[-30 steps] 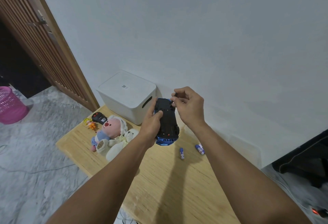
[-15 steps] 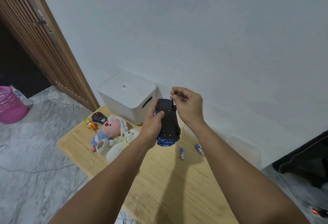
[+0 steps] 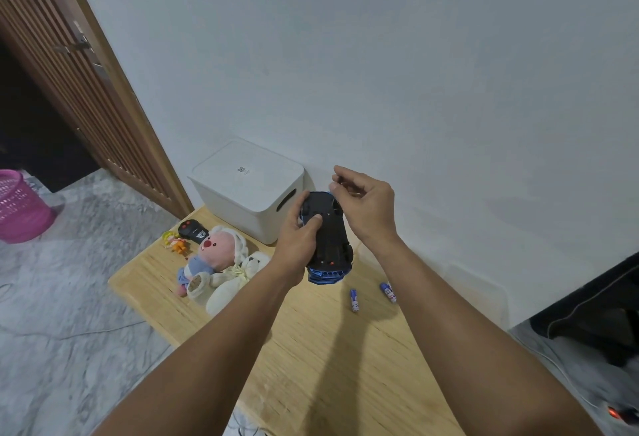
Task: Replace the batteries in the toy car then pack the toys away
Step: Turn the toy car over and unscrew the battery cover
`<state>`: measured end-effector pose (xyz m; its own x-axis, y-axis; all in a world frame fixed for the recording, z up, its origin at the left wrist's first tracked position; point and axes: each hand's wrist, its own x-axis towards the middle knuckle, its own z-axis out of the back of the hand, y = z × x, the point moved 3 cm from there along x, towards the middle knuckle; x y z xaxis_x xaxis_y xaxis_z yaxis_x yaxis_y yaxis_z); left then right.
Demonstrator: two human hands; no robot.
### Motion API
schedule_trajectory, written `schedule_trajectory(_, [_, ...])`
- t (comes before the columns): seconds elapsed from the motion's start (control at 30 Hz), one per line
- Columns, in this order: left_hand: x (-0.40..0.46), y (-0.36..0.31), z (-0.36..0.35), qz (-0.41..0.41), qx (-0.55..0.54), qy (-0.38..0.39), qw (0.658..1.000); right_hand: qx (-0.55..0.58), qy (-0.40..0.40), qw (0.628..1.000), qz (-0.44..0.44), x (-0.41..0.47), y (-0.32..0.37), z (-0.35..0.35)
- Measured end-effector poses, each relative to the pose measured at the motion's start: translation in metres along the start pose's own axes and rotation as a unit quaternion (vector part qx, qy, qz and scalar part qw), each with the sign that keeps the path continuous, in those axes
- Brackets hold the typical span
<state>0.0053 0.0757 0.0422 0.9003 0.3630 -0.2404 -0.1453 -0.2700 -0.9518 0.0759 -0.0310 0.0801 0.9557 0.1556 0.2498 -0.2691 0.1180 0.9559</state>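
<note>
Lifted slightly off the rear of the blue plastic toy car (image 3: 326, 238), your right hand (image 3: 364, 207) now hovers with fingers curled, pinching something too small to identify. Your left hand (image 3: 297, 240) grips the upturned car above the wooden table (image 3: 311, 349); it looks light, rigid and smooth, so hold its sides.

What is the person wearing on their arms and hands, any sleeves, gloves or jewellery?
Nothing shows on them. Both forearms are bare right up to the picture's lower edge, with no sleeve in view. The left hand and the right hand have no gloves, and no watch, bracelet or ring can be seen.
</note>
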Motion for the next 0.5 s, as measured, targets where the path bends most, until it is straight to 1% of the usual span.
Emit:
schedule_trajectory(0.1, [0.0, -0.0004, -0.0016, -0.006, -0.001, 0.001, 1.0, -0.018, -0.007, 1.0, 0.016, 0.0013, 0.0003, 0.0012])
schedule_trajectory(0.33, [0.0004, 0.0012, -0.0018, -0.007, 0.001, 0.002, 1.0, -0.029, 0.026, 0.999, 0.007, 0.0021, -0.0012, -0.0005])
schedule_trajectory(0.5, [0.0006, 0.0012, -0.0028, -0.006, 0.003, -0.001, 1.0, -0.037, 0.0, 0.999, 0.028, 0.0019, -0.0003, 0.0014])
